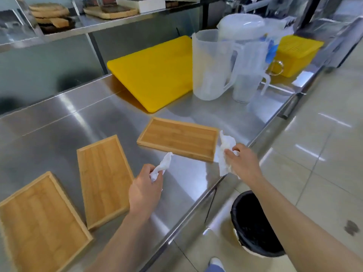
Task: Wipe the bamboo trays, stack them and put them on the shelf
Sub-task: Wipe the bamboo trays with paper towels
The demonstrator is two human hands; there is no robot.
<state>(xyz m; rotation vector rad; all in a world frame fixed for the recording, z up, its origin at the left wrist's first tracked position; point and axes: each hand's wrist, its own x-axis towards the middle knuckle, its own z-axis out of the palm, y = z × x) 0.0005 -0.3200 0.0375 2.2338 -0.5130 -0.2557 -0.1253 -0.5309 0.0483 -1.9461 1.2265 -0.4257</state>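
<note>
Three flat bamboo trays lie apart on the steel counter [82,118]: one at the near left [39,222], one in the middle [104,179], one further right [178,138]. My left hand [145,189] hovers beside the middle tray, pinching a small crumpled white tissue [163,165]. At the counter's front edge, just right of the far tray, my right hand [241,160] grips a larger white paper towel [225,150]. The steel shelf [117,22] runs along the back above the counter.
A yellow cutting board [157,73] leans at the back. Two clear plastic jugs [212,65] and a yellow crate [296,54] stand to its right. A black-lined bin [253,224] sits on the tiled floor below the counter edge. Round boards and trays rest on the shelf.
</note>
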